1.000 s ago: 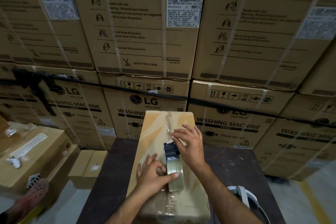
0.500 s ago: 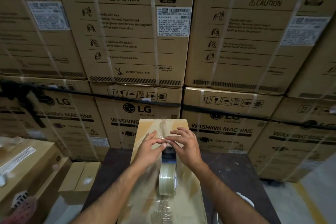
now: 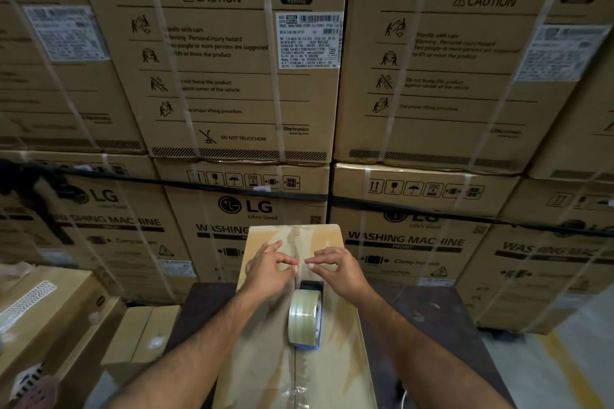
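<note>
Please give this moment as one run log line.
stage: taping box seam | left hand: pinches tape end | right hand: pinches tape end | tape dispenser: stands on box | box: on table

Near end of carton [image 3: 332, 362] cut off by bottom picture edge, likewise counter [image 3: 432, 325] near edge; tape dispenser [image 3: 305, 315] far end partly hidden behind left hand [image 3: 269, 271] and right hand [image 3: 339, 271]; clear tape at the fingers [image 3: 285, 257] too faint to tell if pinched; left forearm [image 3: 199, 352] blurred; white object [image 3: 403, 398] at counter's near right corner mostly hidden.
</note>
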`<state>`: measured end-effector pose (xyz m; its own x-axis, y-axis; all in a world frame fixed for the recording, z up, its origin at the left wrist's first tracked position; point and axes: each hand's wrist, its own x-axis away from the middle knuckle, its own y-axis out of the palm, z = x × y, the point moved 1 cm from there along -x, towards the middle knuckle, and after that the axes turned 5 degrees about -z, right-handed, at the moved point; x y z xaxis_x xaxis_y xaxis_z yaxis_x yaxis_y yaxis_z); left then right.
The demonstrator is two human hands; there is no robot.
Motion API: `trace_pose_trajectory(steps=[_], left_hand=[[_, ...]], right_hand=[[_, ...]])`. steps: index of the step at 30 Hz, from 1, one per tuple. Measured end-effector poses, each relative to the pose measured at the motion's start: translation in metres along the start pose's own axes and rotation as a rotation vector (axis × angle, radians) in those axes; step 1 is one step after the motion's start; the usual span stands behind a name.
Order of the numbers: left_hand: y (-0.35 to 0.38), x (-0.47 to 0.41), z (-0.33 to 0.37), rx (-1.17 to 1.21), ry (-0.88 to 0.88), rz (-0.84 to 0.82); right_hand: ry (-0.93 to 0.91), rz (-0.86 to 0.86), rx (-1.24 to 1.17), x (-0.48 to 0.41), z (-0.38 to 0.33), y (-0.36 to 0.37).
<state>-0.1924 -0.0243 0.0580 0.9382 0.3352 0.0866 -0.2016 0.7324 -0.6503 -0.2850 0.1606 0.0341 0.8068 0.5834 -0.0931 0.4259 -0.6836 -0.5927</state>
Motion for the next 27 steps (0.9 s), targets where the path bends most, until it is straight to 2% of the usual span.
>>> trace_pose_trajectory(steps=[5, 10, 19, 27], left_hand=[[0.007, -0.013, 0.002, -0.160, 0.058, -0.036], [0.018, -0.024, 0.000, -0.314, 0.151, -0.046], [0.023, -0.037, -0.003, -0.357, 0.109, -0.047], [0.025, -0.038, 0.002, -0.372, 0.115, -0.093]], right_hand=[[-0.040, 0.024, 0.160, -0.007, 0.014, 0.005], [-0.078, 0.066, 0.223, -0.012, 0.021, 0.012], [-0.288, 0.153, 0.415, -0.016, 0.030, 0.015], [-0.506, 0.101, 0.594, -0.022, 0.027, -0.001]])
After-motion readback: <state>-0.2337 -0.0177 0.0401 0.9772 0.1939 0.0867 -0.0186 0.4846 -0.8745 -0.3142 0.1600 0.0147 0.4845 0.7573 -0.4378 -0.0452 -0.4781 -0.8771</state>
